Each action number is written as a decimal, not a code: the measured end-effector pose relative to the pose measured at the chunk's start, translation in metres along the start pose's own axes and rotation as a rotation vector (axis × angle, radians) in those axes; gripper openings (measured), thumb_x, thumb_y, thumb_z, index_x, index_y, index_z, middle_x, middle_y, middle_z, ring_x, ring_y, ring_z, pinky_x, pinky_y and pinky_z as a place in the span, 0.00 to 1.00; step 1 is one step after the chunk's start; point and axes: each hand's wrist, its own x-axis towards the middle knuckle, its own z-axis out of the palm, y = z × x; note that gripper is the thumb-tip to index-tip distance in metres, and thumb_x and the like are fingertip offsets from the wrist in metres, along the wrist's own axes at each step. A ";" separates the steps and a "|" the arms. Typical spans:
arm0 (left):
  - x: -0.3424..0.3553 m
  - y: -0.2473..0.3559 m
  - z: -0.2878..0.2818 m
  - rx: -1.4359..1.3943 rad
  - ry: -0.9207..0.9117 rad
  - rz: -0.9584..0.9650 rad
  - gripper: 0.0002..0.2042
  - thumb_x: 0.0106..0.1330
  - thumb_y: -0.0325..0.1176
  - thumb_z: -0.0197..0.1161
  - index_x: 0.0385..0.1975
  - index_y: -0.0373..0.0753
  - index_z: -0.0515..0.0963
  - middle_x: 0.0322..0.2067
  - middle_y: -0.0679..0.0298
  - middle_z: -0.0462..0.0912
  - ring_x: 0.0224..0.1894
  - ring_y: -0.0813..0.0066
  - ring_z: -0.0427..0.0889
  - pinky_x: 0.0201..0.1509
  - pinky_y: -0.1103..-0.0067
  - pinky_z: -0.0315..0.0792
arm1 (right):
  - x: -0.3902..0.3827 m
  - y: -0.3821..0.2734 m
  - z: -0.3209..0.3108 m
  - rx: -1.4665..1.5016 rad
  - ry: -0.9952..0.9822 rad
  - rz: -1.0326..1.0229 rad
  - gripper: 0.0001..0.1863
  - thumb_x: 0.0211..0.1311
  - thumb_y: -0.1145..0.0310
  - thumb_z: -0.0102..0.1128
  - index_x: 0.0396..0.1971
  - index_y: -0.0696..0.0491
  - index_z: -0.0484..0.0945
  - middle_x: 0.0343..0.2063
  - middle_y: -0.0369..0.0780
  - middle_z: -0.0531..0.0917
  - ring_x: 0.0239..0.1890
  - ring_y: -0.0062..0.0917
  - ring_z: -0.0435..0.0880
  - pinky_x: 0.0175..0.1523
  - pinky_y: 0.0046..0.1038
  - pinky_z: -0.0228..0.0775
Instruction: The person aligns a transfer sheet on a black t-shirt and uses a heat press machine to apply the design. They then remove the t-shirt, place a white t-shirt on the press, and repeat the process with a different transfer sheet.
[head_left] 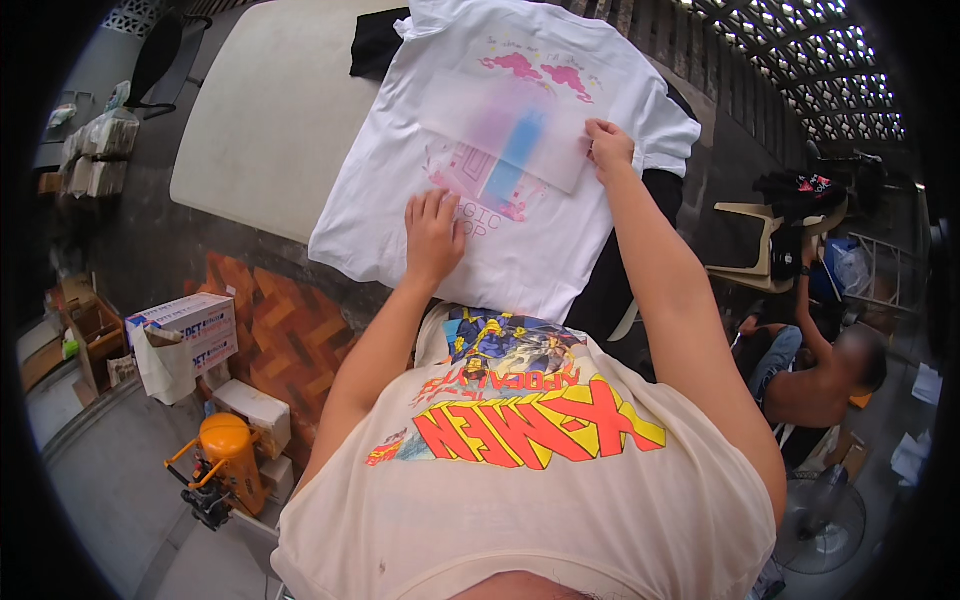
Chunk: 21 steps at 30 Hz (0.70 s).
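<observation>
A white T-shirt [365, 205] lies spread out before me, printed with pink clouds, a pink doorway picture and lettering. Over the middle of the print is a translucent sheet [450, 108], with a blue and purple patch showing through or on it. My right hand [611, 150] pinches the sheet's right edge between thumb and fingers. Below the sheet's lower left part, my left hand [434, 238] rests on the shirt near the lettering, fingers stretched out and holding nothing. Part of the print is blurred or hidden under the sheet.
Black cloth [374, 45] shows beneath the shirt. A long pale board [270, 120] lies to the left. Lower left are a white carton [210, 328] and an orange tank machine [232, 458]. At right are a beige plastic chair [748, 245], another person [812, 390] and a fan [820, 525].
</observation>
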 end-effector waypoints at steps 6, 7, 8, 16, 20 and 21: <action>0.020 -0.018 0.022 0.279 -0.053 -0.037 0.31 0.70 0.46 0.57 0.72 0.43 0.66 0.74 0.53 0.61 0.77 0.51 0.54 0.80 0.48 0.38 | 0.002 -0.010 -0.001 -0.024 0.026 0.005 0.08 0.66 0.67 0.70 0.41 0.54 0.85 0.31 0.34 0.86 0.28 0.21 0.84 0.33 0.25 0.75; 0.019 -0.018 0.023 0.304 -0.075 -0.037 0.31 0.71 0.48 0.55 0.73 0.44 0.65 0.75 0.54 0.59 0.78 0.51 0.52 0.80 0.48 0.37 | 0.001 -0.008 -0.003 -0.015 0.028 0.011 0.08 0.66 0.68 0.70 0.41 0.54 0.85 0.31 0.34 0.86 0.29 0.21 0.84 0.34 0.26 0.75; 0.020 -0.018 0.023 0.301 -0.076 -0.036 0.31 0.71 0.48 0.55 0.73 0.44 0.65 0.75 0.54 0.59 0.78 0.51 0.52 0.80 0.48 0.37 | 0.000 -0.007 -0.003 -0.007 0.028 0.017 0.08 0.66 0.68 0.69 0.41 0.54 0.85 0.31 0.34 0.86 0.29 0.21 0.84 0.34 0.26 0.75; 0.020 -0.019 0.022 0.289 -0.093 -0.037 0.32 0.71 0.48 0.54 0.73 0.43 0.64 0.75 0.54 0.59 0.78 0.51 0.51 0.80 0.48 0.36 | 0.002 0.005 -0.008 0.051 0.048 0.021 0.08 0.66 0.68 0.70 0.41 0.55 0.85 0.32 0.34 0.85 0.29 0.21 0.83 0.34 0.26 0.76; 0.021 -0.018 0.022 0.280 -0.092 -0.045 0.32 0.70 0.48 0.54 0.73 0.43 0.65 0.75 0.53 0.60 0.78 0.50 0.52 0.80 0.48 0.36 | 0.000 -0.008 -0.003 0.043 0.011 -0.089 0.09 0.66 0.69 0.71 0.42 0.56 0.85 0.32 0.34 0.86 0.29 0.20 0.84 0.34 0.24 0.79; 0.021 -0.017 0.021 0.286 -0.096 -0.047 0.32 0.70 0.48 0.54 0.73 0.43 0.65 0.74 0.53 0.60 0.78 0.50 0.52 0.80 0.48 0.36 | 0.002 -0.014 0.000 0.041 -0.018 -0.120 0.09 0.65 0.69 0.71 0.41 0.57 0.86 0.32 0.35 0.86 0.29 0.20 0.84 0.35 0.24 0.79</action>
